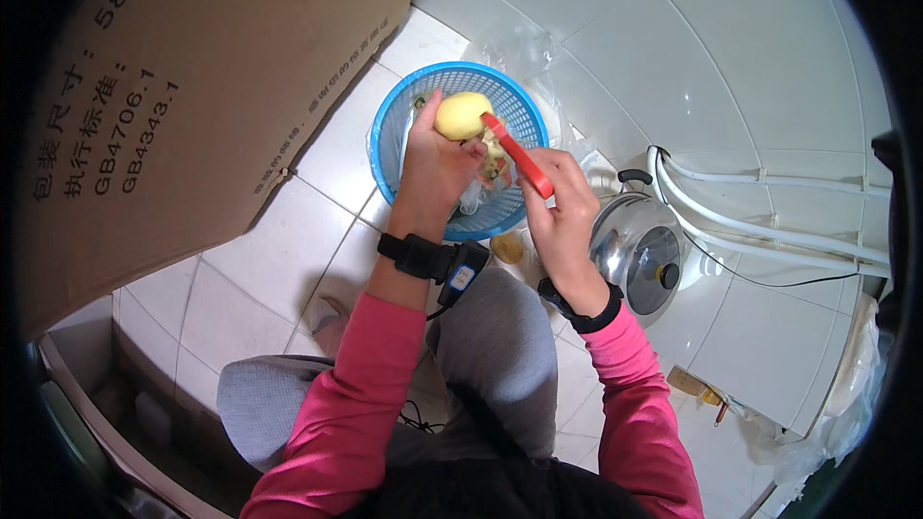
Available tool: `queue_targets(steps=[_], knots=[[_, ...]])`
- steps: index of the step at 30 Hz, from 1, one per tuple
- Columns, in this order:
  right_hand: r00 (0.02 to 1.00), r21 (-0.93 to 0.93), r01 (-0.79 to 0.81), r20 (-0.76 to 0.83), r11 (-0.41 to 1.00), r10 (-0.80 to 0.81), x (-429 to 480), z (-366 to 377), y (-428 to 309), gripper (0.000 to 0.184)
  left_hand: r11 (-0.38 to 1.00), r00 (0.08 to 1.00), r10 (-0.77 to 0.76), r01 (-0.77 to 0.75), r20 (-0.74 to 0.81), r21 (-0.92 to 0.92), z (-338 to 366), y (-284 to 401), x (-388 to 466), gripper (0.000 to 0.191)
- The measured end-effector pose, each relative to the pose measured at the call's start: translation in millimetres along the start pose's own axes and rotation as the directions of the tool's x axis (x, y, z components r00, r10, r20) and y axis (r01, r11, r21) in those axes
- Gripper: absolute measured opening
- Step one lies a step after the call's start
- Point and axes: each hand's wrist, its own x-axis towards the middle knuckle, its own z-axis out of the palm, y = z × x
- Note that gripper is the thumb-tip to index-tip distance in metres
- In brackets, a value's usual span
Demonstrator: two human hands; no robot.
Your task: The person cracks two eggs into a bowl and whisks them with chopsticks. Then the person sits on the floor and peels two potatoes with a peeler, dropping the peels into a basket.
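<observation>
My left hand (441, 158) holds a peeled, pale yellow potato (462, 116) over a blue plastic basket (535, 131). The fingers of my right hand (559, 191) are closed around a red-handled peeler (520, 162), whose far end meets the potato's right side. Peelings and other food scraps (496, 158) lie in the basket below, partly hidden by my hands. An unpeeled brown potato (507, 249) is on the floor between my wrists, near the basket's lower edge.
A large cardboard box (216, 86) leans in from the left. To the right are a steel pot with a glass lid (649, 259) and white pipes (757, 227) along the tiled wall. Clear plastic bags (515, 50) lie behind the basket. An open box (94, 404) stands lower left.
</observation>
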Motion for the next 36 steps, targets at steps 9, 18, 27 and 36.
queue_targets(steps=[9,18,27,36], knots=[[0.994,0.043,-0.081,-0.064,0.996,0.083,21.1,-3.3,14.8,0.016,0.880,0.971,-0.159,0.058,0.178,0.471,19.3,10.9,-19.4,0.038],[0.987,0.117,-0.146,-0.054,0.982,0.153,17.3,-12.5,11.1,0.021,0.997,0.994,-0.017,0.008,0.109,0.081,24.9,5.6,-19.3,0.041],[0.997,0.079,-0.073,0.029,0.994,0.071,5.0,-5.6,-5.3,0.019,0.990,0.990,0.131,-0.133,0.054,0.040,13.6,2.9,-6.1,0.031],[0.937,-0.077,0.281,0.236,0.957,-0.256,-16.7,2.4,-14.3,0.051,0.984,0.979,0.175,-0.170,-0.102,0.050,1.6,-1.2,-1.5,0.036]])
